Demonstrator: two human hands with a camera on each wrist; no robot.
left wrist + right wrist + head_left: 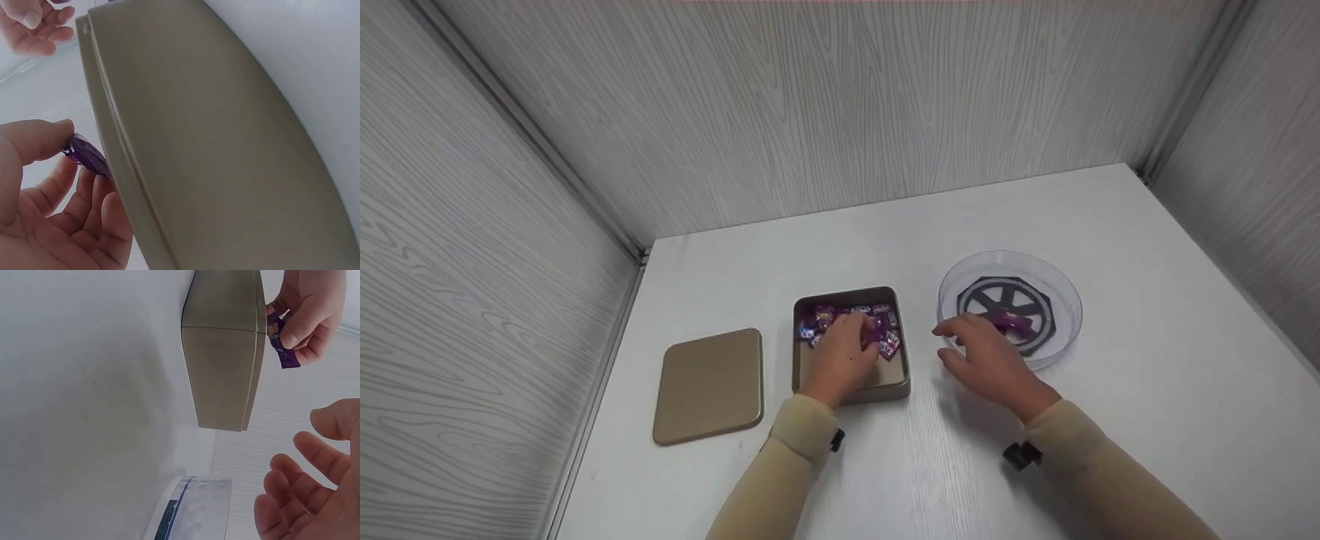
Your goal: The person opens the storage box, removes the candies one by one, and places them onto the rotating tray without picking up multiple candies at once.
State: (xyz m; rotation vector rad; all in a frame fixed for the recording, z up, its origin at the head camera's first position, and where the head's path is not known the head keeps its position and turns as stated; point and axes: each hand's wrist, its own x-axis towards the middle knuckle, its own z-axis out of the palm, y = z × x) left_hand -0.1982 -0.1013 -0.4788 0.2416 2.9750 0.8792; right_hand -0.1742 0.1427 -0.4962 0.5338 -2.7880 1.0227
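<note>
A purple wrapped candy [89, 156] is pinched between the thumb and fingers of my left hand [842, 358], over the open gold-brown tin [877, 394]. Several more purple candies [889, 345] lie in the tin's far part, partly hidden by that hand. The right wrist view shows the pinched candy [283, 343] near the tin's rim. My right hand [988, 365] hovers with loosely bent, spread fingers at the near left edge of a clear round dish [1071, 337], holding nothing. Purple candy [1012, 323] lies inside the dish.
A flat gold-brown lid [709, 386] lies on the white table [855, 247] left of the tin. Inside the dish shows a dark wheel-like pattern [1044, 304]. Wood-grain panels [840, 112] enclose the table at the back and both sides.
</note>
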